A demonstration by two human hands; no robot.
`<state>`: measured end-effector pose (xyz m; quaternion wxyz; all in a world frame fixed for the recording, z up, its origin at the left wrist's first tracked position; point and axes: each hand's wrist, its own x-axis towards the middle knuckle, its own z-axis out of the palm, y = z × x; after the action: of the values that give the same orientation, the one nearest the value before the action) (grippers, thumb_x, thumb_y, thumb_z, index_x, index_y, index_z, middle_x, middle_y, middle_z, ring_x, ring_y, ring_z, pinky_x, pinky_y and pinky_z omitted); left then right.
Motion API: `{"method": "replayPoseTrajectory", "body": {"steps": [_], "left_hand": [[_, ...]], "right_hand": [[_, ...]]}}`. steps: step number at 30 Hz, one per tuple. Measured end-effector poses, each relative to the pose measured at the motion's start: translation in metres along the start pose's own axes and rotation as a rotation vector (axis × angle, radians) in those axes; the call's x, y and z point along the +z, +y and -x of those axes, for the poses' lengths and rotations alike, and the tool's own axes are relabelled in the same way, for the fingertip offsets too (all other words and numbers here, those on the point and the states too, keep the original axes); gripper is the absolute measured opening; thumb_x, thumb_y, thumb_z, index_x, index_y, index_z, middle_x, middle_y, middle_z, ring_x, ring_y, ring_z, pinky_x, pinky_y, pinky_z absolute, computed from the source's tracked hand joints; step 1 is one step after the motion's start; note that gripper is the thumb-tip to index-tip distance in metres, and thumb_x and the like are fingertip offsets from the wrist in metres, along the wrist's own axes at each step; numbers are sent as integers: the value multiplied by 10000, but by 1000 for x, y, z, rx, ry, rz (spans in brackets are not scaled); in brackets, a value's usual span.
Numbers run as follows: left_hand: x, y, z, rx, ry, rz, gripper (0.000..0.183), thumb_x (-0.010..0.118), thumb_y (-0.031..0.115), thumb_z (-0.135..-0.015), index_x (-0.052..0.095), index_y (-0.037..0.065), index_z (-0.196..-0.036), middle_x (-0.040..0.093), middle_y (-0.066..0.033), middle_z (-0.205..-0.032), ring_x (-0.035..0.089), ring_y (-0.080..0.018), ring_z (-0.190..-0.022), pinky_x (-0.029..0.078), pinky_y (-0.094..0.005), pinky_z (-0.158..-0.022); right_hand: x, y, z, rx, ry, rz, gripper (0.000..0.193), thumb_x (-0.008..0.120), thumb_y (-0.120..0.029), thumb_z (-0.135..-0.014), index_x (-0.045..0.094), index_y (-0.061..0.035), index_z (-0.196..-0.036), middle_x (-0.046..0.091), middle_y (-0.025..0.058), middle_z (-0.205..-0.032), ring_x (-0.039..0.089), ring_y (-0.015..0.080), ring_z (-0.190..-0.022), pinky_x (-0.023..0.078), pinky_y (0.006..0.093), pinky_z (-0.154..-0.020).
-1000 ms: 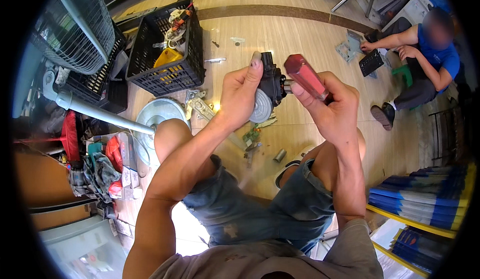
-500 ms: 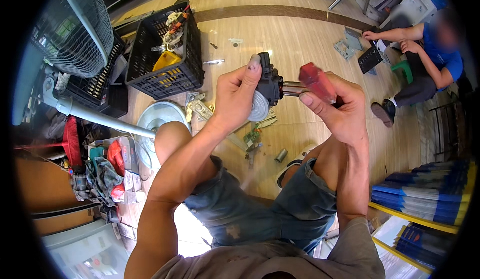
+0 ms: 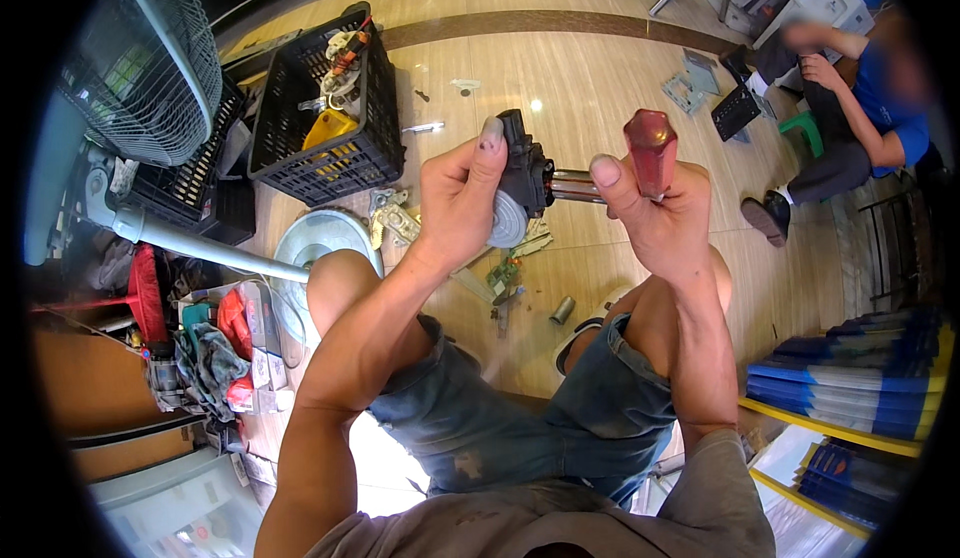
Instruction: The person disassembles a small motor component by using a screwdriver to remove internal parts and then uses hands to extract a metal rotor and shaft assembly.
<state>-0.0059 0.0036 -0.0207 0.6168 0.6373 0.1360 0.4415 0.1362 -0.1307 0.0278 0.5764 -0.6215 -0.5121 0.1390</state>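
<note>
My left hand [image 3: 462, 190] is closed round a black plastic housing [image 3: 522, 163] with a round grey disc [image 3: 509, 220] on its underside, which looks like a geared motor. Shiny metal [image 3: 576, 185] extends from the housing toward my right hand [image 3: 668, 213]. That hand is closed on a red, faceted tool handle [image 3: 652, 155], like a screwdriver's, whose end points up. My right thumb lies by the end of the shiny metal. Where the tool's tip is, my fingers hide.
Loose metal and green parts [image 3: 505, 278] lie on the floor below my hands, near a small metal cylinder [image 3: 562, 309]. A black crate [image 3: 330, 163] and a standing fan [image 3: 150, 68] are on the left. At right sits a person in blue [image 3: 890, 108]; shelved blue packs [image 3: 850, 378] are nearer.
The red handle has turned from slanting left to nearly upright. Both hands have shifted slightly left with the housing. The other person's arm has risen.
</note>
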Motion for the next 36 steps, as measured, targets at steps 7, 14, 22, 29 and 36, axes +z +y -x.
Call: {"method": "replayPoseTrajectory", "body": {"steps": [7, 14, 22, 29, 36], "left_hand": [[-5, -4, -1, -67, -30, 35, 427, 518, 331, -1035, 652, -28, -847, 538, 75, -742, 406, -13, -685, 351, -186, -577], [-5, 5, -6, -239, 56, 116, 515, 468, 420, -1035, 670, -14, -847, 634, -12, -716, 551, -72, -607, 439, -229, -523], [-6, 0, -16, -578, 123, 251, 463, 539, 472, -974, 663, 30, -913, 667, -70, -782, 611, -144, -583, 513, -303, -485], [-12, 5, -28, -483, 107, 250, 426, 600, 469, -946, 688, 53, -925, 664, -35, -791, 606, -115, -632, 526, -299, -540], [-36, 9, -17, -489, 199, 210, 393, 599, 373, -968, 710, 7, -877, 687, -78, -772, 611, -98, -629, 470, -240, -575]], "right_hand": [[0, 18, 2, -56, 34, -81, 415, 614, -365, -977, 651, 19, -823, 589, 30, -673, 491, 69, -522, 387, 225, -480], [-5, 28, -23, 611, 211, -299, 328, 653, -342, -939, 620, -25, -862, 459, -27, -621, 362, 47, -454, 263, 243, -383], [40, 205, 34, 1103, 248, -280, 179, 613, -191, -888, 506, -91, -786, 428, -11, -597, 351, 90, -433, 293, 291, -386], [86, 362, 197, 1465, 365, 118, 179, 539, -154, -928, 587, 16, -906, 536, 93, -697, 466, 174, -503, 369, 315, -415], [118, 333, 200, 1468, 161, 360, 255, 539, -152, -940, 651, 67, -1006, 664, 190, -931, 652, 241, -715, 500, 371, -494]]}}
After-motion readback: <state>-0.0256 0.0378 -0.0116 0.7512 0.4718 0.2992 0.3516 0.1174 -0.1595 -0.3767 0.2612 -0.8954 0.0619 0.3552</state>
